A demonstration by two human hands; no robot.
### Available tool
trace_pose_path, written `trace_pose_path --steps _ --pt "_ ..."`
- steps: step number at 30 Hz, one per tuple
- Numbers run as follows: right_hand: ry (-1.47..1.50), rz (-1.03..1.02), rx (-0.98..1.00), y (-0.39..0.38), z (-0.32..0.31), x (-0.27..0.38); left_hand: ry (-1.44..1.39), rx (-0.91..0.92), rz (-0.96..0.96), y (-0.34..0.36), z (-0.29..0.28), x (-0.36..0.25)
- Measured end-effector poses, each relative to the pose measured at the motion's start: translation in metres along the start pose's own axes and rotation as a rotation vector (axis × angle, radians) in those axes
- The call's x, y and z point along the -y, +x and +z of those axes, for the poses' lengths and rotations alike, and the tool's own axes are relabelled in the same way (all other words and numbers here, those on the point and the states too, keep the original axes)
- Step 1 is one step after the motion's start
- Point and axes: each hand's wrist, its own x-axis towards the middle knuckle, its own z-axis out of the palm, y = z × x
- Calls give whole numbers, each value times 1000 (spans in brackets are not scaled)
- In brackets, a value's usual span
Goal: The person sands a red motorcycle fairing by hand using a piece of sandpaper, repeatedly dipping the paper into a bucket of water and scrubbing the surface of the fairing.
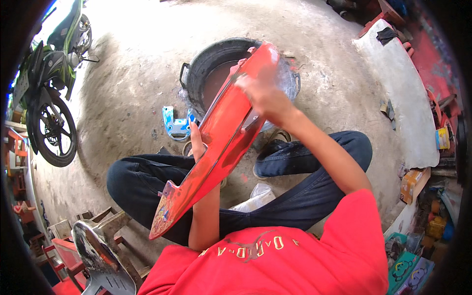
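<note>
A long red plastic motorcycle body panel lies slantwise above my lap, its far end over a black tub. Its near tip is scuffed, with patches of other colours. My left hand grips the panel from beneath on the left side; the thumb shows along the edge and the other fingers are hidden behind it. On the upper part of the panel rests my right hand, curled and blurred by motion. Whatever is under its fingers is hidden. Murky brownish water appears to stand in the tub.
A blue and white plastic part lies on the concrete floor left of the tub. A motorcycle stands at far left. A scuffed grey-black panel rests on a wooden stool at lower left. Boxes and clutter line the right side.
</note>
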Motion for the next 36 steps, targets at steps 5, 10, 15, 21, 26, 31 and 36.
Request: trace_pose_path --steps 5,10,15,21,26,31,36 --pt "174 -230 36 -9 9 59 -353 -17 -33 6 -28 -3" --pt "83 47 -8 -5 16 8 -146 30 -33 5 -16 -3" --pt "168 -130 46 -10 12 57 -284 -106 4 2 4 1" --pt "104 38 9 0 9 8 43 135 -39 0 -7 -1" --pt "155 -183 57 -9 9 70 -321 130 -61 2 -18 -1" --pt "83 60 13 1 9 2 50 156 -33 0 -5 -2" --pt "139 -97 60 -7 10 47 -102 -18 31 3 -15 0"
